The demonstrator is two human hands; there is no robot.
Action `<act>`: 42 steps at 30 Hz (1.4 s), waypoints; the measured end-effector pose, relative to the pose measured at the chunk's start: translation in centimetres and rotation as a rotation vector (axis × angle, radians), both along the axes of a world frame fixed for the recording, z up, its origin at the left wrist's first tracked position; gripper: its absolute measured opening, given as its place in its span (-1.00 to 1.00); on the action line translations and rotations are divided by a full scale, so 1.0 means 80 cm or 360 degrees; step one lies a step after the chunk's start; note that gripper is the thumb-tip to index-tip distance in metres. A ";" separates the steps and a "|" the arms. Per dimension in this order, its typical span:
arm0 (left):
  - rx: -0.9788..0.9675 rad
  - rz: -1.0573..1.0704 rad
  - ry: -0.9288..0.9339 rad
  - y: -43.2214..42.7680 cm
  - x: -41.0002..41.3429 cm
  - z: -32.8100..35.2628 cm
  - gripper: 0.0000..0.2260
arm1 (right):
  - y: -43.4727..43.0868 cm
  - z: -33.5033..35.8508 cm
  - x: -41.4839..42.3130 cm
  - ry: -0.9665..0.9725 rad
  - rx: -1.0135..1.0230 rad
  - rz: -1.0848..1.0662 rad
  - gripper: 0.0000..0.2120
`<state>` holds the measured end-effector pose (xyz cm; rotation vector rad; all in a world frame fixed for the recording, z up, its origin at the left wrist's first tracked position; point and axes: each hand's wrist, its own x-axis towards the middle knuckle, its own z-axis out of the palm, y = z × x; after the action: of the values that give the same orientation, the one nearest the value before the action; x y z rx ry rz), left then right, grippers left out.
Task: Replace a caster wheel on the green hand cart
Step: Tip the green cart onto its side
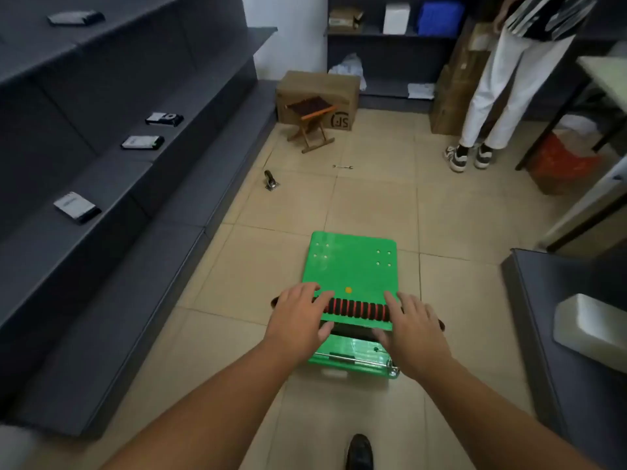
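Observation:
The green hand cart (351, 262) stands on the tiled floor right in front of me, deck up, with bolt holes showing at its far corners. Its handle, with a red and black ribbed grip (358, 308), crosses the near part of the deck. My left hand (298, 320) lies over the left end of the handle and my right hand (412, 329) over the right end; the fingers are stretched out and apart, thumbs below the bar, not curled around it. A loose caster wheel (270, 180) lies on the floor further ahead to the left. A small wrench (342, 167) lies beyond it.
Dark shelving (101, 184) lines the left wall. A folding stool (312, 122) and a cardboard box (319, 96) stand at the far end. A person in white trousers (498, 93) stands at the far right. A dark counter (570, 334) holds a white block at right.

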<state>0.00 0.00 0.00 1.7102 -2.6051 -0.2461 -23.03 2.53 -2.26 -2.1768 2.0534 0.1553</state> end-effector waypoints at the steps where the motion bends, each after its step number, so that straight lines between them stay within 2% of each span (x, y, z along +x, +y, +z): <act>1: 0.0038 0.0024 -0.0007 -0.011 -0.007 -0.008 -0.44 | -0.015 -0.005 -0.002 -0.0016 0.0001 0.0031 -0.24; 3: 0.0026 0.0070 0.0012 -0.030 -0.016 -0.033 -0.41 | -0.037 -0.021 -0.005 -0.0014 0.0063 0.0106 -0.23; 5: 0.0065 0.0062 0.0050 -0.047 -0.024 -0.054 -0.43 | -0.051 -0.042 -0.006 -0.0051 0.0253 0.0176 -0.31; 7: 0.0186 0.0022 0.0093 -0.057 -0.030 -0.074 -0.54 | -0.053 -0.065 -0.010 -0.0070 0.0401 0.0222 -0.47; 9: 0.0271 0.0020 0.0094 -0.064 -0.031 -0.085 -0.66 | -0.050 -0.076 -0.014 -0.0037 0.0384 0.0250 -0.56; 12: 0.0259 0.0036 0.0116 -0.074 -0.030 -0.091 -0.73 | -0.055 -0.088 -0.018 -0.0093 0.0238 0.0255 -0.48; 16: 0.0183 0.0100 0.0164 -0.087 -0.033 -0.089 -0.74 | -0.076 -0.088 -0.021 -0.0166 0.0150 0.0229 -0.54; 21: 0.0210 0.0156 0.0234 -0.108 -0.036 -0.089 -0.71 | -0.102 -0.078 -0.023 -0.0210 0.0427 0.0233 -0.65; 31: 0.0033 0.0172 0.0308 -0.163 -0.047 -0.107 -0.74 | -0.167 -0.075 -0.037 -0.0210 0.0399 0.0246 -0.63; 36: 0.0058 0.0146 0.0289 -0.217 -0.055 -0.100 -0.77 | -0.216 -0.078 -0.047 -0.0202 0.0354 0.0229 -0.64; 39: 0.0142 0.0105 0.0252 -0.255 -0.063 -0.090 -0.72 | -0.253 -0.077 -0.053 -0.0162 0.0364 0.0241 -0.54; 42: 0.0188 0.0082 0.0202 -0.292 -0.062 -0.093 -0.65 | -0.284 -0.080 -0.060 -0.0187 0.0279 0.0287 -0.20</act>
<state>-4.98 -23.37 -7.44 1.7311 -2.4989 -0.4993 -27.84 -20.17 -8.64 -2.2034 1.7125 0.2131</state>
